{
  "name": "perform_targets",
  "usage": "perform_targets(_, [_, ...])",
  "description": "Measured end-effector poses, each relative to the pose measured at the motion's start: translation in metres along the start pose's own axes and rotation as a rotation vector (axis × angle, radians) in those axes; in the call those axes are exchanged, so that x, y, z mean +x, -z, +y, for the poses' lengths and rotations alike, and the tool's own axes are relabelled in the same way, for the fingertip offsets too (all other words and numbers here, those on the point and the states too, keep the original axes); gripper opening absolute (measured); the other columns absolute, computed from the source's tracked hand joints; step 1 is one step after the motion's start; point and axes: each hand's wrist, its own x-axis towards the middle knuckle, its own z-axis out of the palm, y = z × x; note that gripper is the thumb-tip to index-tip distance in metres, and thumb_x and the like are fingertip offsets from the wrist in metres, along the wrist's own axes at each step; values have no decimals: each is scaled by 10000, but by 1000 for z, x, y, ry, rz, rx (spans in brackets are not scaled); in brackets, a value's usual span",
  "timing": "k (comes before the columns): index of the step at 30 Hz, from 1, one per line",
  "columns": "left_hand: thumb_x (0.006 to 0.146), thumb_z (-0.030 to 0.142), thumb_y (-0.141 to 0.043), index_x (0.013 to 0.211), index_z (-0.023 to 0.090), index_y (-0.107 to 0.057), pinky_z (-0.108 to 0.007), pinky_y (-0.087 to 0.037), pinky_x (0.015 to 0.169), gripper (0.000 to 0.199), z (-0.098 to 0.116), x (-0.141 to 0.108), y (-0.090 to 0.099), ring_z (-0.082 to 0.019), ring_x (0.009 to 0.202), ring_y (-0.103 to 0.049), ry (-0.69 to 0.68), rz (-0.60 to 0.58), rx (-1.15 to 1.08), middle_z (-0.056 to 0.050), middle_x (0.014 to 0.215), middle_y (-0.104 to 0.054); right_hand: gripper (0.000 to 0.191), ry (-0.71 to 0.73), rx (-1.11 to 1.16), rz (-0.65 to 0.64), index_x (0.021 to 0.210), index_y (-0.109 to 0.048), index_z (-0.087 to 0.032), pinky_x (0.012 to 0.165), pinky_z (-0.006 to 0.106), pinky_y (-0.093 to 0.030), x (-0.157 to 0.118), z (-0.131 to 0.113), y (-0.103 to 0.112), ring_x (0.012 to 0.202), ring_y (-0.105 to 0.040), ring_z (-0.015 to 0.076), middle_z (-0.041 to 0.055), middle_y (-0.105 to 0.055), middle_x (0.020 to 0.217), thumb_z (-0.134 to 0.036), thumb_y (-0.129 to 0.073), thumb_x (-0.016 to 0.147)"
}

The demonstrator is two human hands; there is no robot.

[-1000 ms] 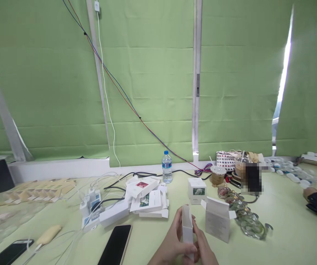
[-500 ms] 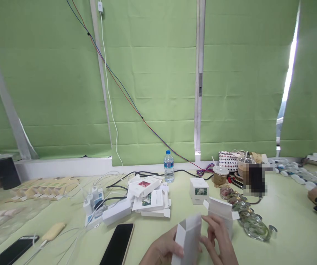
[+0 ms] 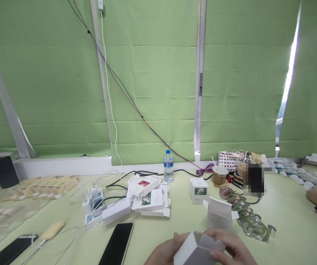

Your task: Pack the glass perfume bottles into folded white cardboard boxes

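Observation:
Low in the head view, a small white box (image 3: 193,250) is held tilted between both of my hands. My left hand (image 3: 165,250) grips its left side, with the thumb near the top edge. The fingers of my right hand (image 3: 230,246) are closed on a flap at its right end. Just behind, an open white box (image 3: 220,213) stands upright with its flaps spread. A closed white box with a flower picture (image 3: 199,191) stands farther back. To the right lies a row of clear glass bottles (image 3: 254,224) with silvery caps.
Flattened white boxes (image 3: 149,198) are piled left of centre, beside a power strip (image 3: 93,211) with cables. Phones (image 3: 117,244) lie at the front left. A water bottle (image 3: 169,167) and drink cups (image 3: 219,175) stand at the back. Another person's hand (image 3: 316,197) shows at far right.
The held white box has tipped over from nearly upright and come lower. My right hand has moved down from beside the open box and closed on the held box's flap.

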Motion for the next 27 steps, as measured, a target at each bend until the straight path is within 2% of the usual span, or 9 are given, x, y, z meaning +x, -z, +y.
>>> perform_targets(2, [809,610,-558,983,184,-613,-389,-451,800,464,-1,7,-7,-262,896,-610,-98,124,87,-74,928,-652,308,-73,3,237,740,-755,-219,631,228,-554,-5,0,16,748,-692,220,77,-750,914,-512,-661,759])
perform_targets(5, [766,405,-693,1053,242,-548,-371,-402,903,361,-3,24,-13,-235,1017,-547,-313,416,384,-47,1032,-596,374,-202,0,567,825,-763,-203,522,209,-544,-8,2,48,653,-662,203,77,-741,929,-539,-726,665])
perform_targets(7, [690,236,-747,1179,282,-473,-394,-322,1018,562,-7,39,-14,-240,1176,-454,-381,487,538,-48,1182,-536,423,-256,-5,655,842,-752,-182,518,221,-550,-6,3,67,641,-653,212,80,-743,872,-543,-753,622])
perform_targets(10, [562,74,-759,1333,274,-337,-448,-208,1101,901,-11,62,-17,-279,1297,-344,-389,366,616,-79,1323,-449,451,-270,-8,648,868,-733,-165,542,244,-560,5,3,84,669,-653,228,83,-740,832,-559,-727,648])
perform_targets(12, [522,13,-736,1372,262,-280,-452,-190,1109,996,-14,77,-20,-297,1312,-328,-407,291,623,-88,1335,-443,454,-242,-17,617,876,-729,-162,573,250,-565,14,3,87,699,-657,231,85,-741,868,-564,-713,664])
perform_targets(16, [620,-16,-578,1384,252,-272,-408,-296,1050,866,-20,91,-25,-251,1176,-449,-432,334,640,-76,1263,-493,450,-208,-40,620,908,-724,-165,643,245,-569,23,9,89,782,-674,240,82,-746,936,-553,-711,678])
perform_targets(19, [656,-4,-515,1376,239,-325,-392,-396,950,783,-21,87,-23,-224,1026,-502,-338,353,660,-79,1184,-515,463,-220,-38,632,927,-716,-164,647,241,-568,22,14,92,791,-676,240,81,-743,934,-559,-704,686])
perform_targets(21, [659,2,-505,1369,246,-349,-389,-416,920,767,-19,80,-21,-226,1011,-497,-287,344,659,-76,1143,-519,476,-223,-32,621,924,-710,-160,634,243,-567,20,15,96,779,-672,238,86,-739,935,-573,-695,688])
perform_targets(27, [610,-2,-528,1364,271,-357,-364,-439,871,820,-11,69,-22,-216,959,-502,-196,381,671,-48,1028,-505,413,-174,-180,405,929,-708,-180,661,234,-543,19,15,104,828,-658,234,99,-719,1015,-551,-648,759])
